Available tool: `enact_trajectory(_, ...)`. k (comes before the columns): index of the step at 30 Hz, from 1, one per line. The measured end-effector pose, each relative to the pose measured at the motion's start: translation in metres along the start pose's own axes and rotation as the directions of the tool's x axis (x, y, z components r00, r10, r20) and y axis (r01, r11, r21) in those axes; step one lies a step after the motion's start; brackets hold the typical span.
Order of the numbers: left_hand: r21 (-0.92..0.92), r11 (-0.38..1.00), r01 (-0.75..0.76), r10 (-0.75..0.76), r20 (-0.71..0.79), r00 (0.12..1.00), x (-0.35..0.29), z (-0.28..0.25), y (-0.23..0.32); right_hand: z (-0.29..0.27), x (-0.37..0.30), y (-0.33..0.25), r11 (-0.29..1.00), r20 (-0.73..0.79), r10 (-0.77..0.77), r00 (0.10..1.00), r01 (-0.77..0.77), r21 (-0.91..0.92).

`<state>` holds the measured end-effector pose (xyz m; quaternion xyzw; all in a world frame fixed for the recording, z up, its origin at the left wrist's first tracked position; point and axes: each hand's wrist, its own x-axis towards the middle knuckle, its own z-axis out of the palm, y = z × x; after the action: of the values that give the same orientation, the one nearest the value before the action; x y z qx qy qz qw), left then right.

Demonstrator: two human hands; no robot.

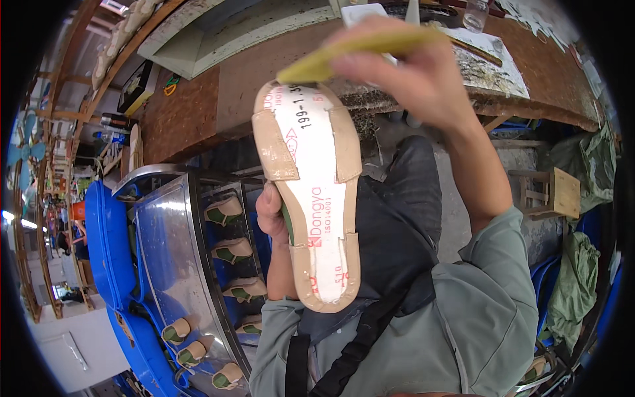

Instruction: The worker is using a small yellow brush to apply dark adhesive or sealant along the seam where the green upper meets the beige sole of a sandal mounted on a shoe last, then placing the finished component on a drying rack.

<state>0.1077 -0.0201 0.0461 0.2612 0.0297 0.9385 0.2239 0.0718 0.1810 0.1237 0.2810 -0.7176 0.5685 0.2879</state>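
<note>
A half-made shoe [321,198] is held bottom up in front of me. Its white insole board carries red and black print, and beige upper edges are folded over the rim at toe and heel. Glossy patches show on those edges. My left hand [270,210] grips the shoe from its left side and beneath; most of the fingers are hidden behind it. In my right hand [420,83] is a flat yellow-green pad [377,45], tapering to a thin edge, pinched between thumb and fingers. That edge lies at the shoe's toe; whether it touches I cannot tell.
Across the far side runs a brown workbench [228,99] with a glass jar [475,16], a stained white sheet [493,66] and scissors [171,85]. At left stand a metal rack [175,231] holding several similar shoes [231,250] and blue bins [109,245]. A wooden stool [562,192] is at right.
</note>
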Motion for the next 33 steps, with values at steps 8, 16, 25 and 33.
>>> enact_trajectory(8, -0.206, 0.9, 0.385, -0.419, -0.162, 0.893, 0.016, -0.017, 0.035, -0.071, -0.044, 0.005, 0.652, -0.329, 0.165, 0.93, 0.148, 0.744)
enact_trajectory(16, 0.18, 0.978, 0.103, -0.084, -0.112, 0.99, 0.107, -0.042, 0.101, -0.064, -0.046, 0.087, 0.602, -0.296, 0.659, 0.692, -0.249, 0.759)
enact_trajectory(25, 0.727, 0.685, -0.04, 0.061, -0.002, 0.998, 0.445, 0.088, 0.219, -0.095, 0.079, 0.078, 0.6, -0.316, 0.704, 0.636, -0.292, 0.745)
enact_trajectory(33, 0.967, 0.243, 0.078, -0.012, -0.077, 0.997, 0.728, 0.115, 0.201, -0.126, 0.122, 0.024, 0.708, -0.553, 0.687, 0.471, -0.263, 0.656)
